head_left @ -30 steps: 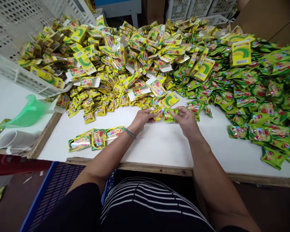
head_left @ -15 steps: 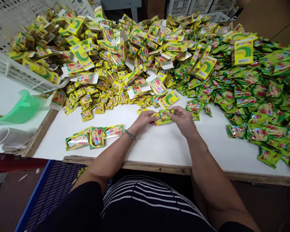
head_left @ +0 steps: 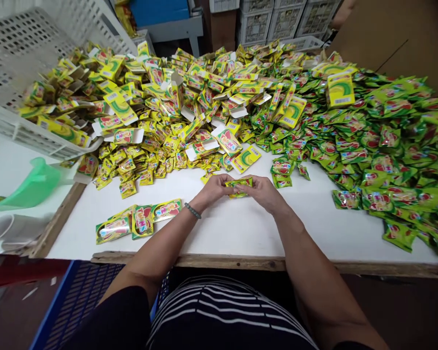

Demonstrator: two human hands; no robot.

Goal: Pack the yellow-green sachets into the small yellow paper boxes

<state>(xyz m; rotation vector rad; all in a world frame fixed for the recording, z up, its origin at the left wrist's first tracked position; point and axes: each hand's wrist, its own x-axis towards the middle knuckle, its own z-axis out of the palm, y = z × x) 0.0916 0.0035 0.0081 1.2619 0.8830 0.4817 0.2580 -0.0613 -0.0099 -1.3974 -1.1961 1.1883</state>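
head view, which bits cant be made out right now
- Head view: ends of the green packet, hidden by left hand and right hand
- Head view: green pile's far side, cut off by right edge
- Head view: blue basket inside, hidden by left arm
- Head view: yellow box barcode, too small

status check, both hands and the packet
Left hand and right hand together, gripping green packet between fingertips. Packet above white tabletop. Loose packets and boxes heaped just beyond; nothing visibly blocking hands.
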